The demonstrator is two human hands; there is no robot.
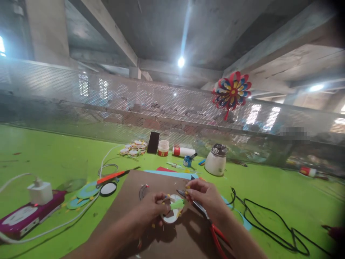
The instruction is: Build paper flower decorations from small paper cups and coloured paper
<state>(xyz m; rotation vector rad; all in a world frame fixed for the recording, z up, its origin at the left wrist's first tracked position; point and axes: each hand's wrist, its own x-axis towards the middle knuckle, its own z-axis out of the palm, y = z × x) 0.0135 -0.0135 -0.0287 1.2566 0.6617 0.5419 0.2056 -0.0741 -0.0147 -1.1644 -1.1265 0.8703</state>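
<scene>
My left hand point(155, 208) grips the edge of a white round disc point(172, 218) above a brown board point(140, 180). A bright green strip point(177, 204) lies across the disc, close to my left fingertips. Just to the right, my right hand point(206, 196) is closed in a pinch, with a small yellow piece point(188, 187) showing at its fingertips. Red-handled pliers point(217, 237) pass beneath my right hand, their metal jaws pointing at the disc; whether that hand also bears on them is hidden.
Behind the board stand a phone point(153, 142), a jar point(163, 148), a blue pot point(187, 161) and a white container point(215, 163). A purple power strip point(29, 214) and an orange cutter point(111, 177) lie left. Black cable point(269, 219) loops at right, before a mesh partition point(161, 108).
</scene>
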